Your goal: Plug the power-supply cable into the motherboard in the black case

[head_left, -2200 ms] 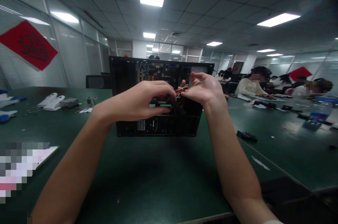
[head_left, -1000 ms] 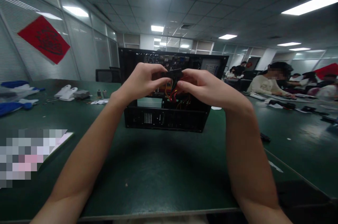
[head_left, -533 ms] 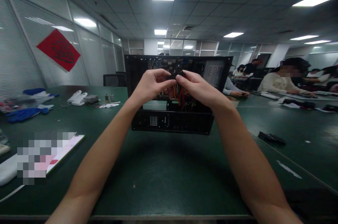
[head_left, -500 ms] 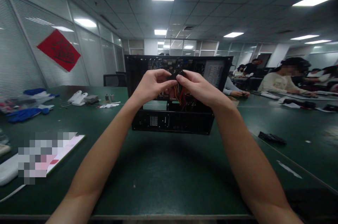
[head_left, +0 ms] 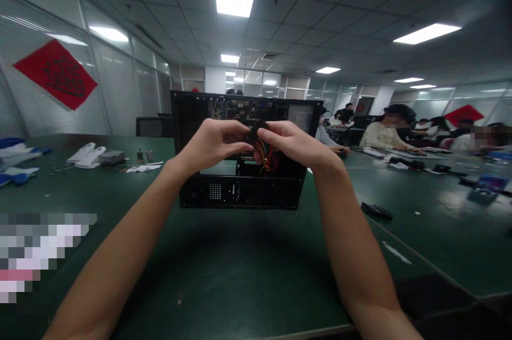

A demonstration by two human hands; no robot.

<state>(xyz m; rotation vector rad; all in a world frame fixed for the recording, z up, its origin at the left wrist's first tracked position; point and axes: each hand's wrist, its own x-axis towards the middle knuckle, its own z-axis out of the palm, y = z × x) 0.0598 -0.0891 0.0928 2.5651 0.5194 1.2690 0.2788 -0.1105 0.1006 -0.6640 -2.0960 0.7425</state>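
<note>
1. A long dark green table (head_left: pixel 240 276) fills the lower part of the view; both of the person's bare forearms reach out over it.
2. A black open metal computer case (head_left: pixel 240 191) stands upright on the table straight ahead, its open side facing the person, with circuit boards showing in its upper part.
3. A red diamond-shaped paper sheet with dark lettering (head_left: pixel 56 74) hangs on the wall at the far left.
4. The left hand (head_left: pixel 212 142) is raised in front of the case, fingers curled in, its fingertips pinching the left end of a small connector.
5. The right hand (head_left: pixel 294 143) faces it, almost touching it, thumb and forefinger pinching the same connector from the right.
6. A bundle of red and yellow wires (head_left: pixel 266 154) hangs from between the hands down into the case.
7. A flat black strip-like object (head_left: pixel 376 210) lies on the table to the right, well apart from the case.
8. The small black plastic connector (head_left: pixel 253 132) sits between the fingertips of both hands, in the air before the case's upper half.
</note>
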